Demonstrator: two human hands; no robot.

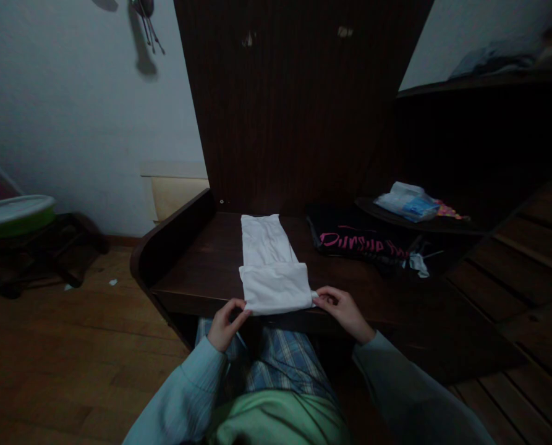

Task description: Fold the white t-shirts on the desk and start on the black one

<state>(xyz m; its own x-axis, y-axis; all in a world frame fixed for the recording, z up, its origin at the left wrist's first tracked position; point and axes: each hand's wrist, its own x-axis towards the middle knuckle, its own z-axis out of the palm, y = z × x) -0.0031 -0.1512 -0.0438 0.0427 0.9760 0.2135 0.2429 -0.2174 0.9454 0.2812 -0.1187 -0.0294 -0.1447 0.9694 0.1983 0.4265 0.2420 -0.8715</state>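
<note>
The left hand (224, 324) pinches the near left corner of the white cloth (276, 287) between thumb and fingers; the right hand (345, 312) has its fingertips closed on the near right corner. The cloth lies on the dark wooden desk (196, 266), its near part a doubled flap reaching the near edge, its single strip stretching far toward the back panel (298, 111).

Desk wood shows left of the cloth, up to a raised side board (167, 238). On the right, room narrows at the far side: a black folded cloth (329, 225) with pink lettering sits beside a small shelf (373, 210) bearing a clear packet (408, 201). Beyond are a pale wall (94, 111) and, at left, a wooden floor (127, 346).

The flap hides the layers beneath. The right-hand recess is too dark to read; the far right shelf's pile (493, 57) is blurred, and the hanging ornament (144, 7) is cut off above.
</note>
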